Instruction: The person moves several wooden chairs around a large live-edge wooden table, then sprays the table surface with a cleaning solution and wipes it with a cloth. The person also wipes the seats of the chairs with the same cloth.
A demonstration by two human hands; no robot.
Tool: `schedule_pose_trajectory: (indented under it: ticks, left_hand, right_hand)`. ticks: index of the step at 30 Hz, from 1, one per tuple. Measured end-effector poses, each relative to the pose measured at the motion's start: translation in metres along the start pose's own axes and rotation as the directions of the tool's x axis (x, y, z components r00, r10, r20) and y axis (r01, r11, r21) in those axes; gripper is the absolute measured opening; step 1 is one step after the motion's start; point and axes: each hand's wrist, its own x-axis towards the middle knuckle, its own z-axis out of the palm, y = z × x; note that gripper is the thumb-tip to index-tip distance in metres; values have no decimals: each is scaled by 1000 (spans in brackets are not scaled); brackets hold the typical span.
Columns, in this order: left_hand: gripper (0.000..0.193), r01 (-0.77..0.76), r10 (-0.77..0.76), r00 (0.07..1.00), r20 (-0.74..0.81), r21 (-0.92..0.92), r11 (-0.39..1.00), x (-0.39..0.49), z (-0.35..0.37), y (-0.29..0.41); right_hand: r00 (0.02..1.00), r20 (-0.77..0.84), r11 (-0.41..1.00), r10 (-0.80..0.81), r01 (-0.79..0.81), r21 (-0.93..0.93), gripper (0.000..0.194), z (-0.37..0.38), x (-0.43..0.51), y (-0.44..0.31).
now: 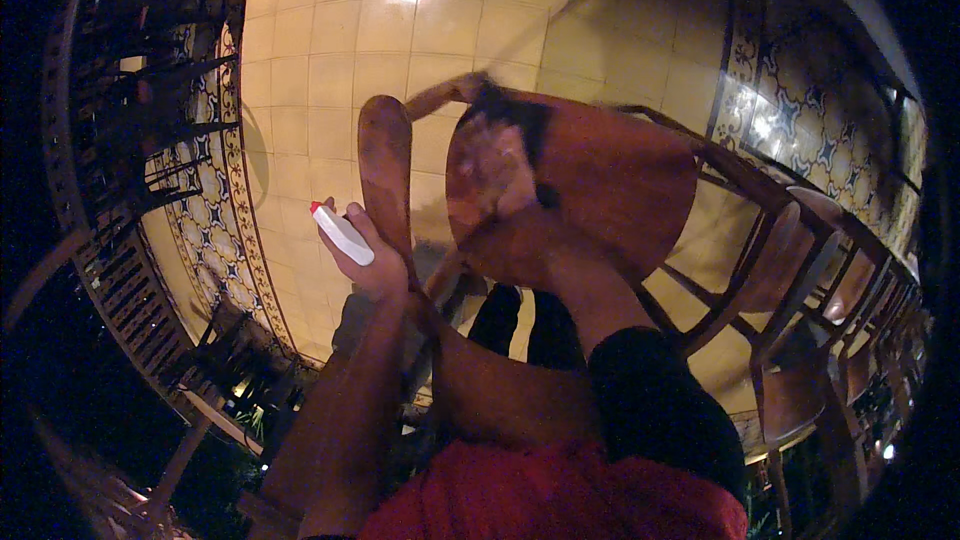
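Note:
My left hand point(375, 262) is closed around a white plastic object with a red tip point(345, 234), which looks like the head of a spray bottle; any part below it is hidden. Beside that hand runs the flat wooden armrest point(384, 142) of an armchair. Over the near left part of the chair's rounded red-brown seat point(615, 180), my right hand point(499, 165) is blurred. A dark cloth point(517, 116) lies against its fingers, and the hand seems to hold it. The curved wooden backrest point(510, 397) crosses in front of my body.
More wooden chairs point(802, 262) stand in a row at the right. At the left are a slatted wooden seat point(139, 292) and dark furniture. Yellow floor tiles point(322, 37) are bordered by patterned tiles point(214, 202). My dark shoes or trouser legs point(496, 319) show below the seat.

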Motion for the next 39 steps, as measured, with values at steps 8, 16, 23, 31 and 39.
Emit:
schedule_pose_trajectory:
  ticks: [8, 16, 23, 31, 39]
  left_hand:
    - [53, -95, 95, 995, -14, -5, 995, 3, 1, -3]
    - [56, -121, 122, 992, 20, -49, 992, 7, 0, -13]
    - [61, -110, 112, 993, 36, -58, 992, 10, 1, -15]
    - [61, -73, 81, 996, 49, -147, 986, 12, 3, -15]
    - [59, -129, 131, 991, 19, -68, 989, 10, 2, -12]
  right_hand:
    - [658, 684, 902, -315, -17, 432, 44, -53, -142, 69]
    - [809, -438, 782, 393, -545, -304, 65, -60, -61, 118]
    - [615, 690, 924, -380, 287, 253, 70, 1, -215, 26]
    - [881, -260, 782, 394, -471, -408, 66, -60, -179, 174]
    - [864, -304, 822, 401, -486, -297, 74, 5, -20, 66]
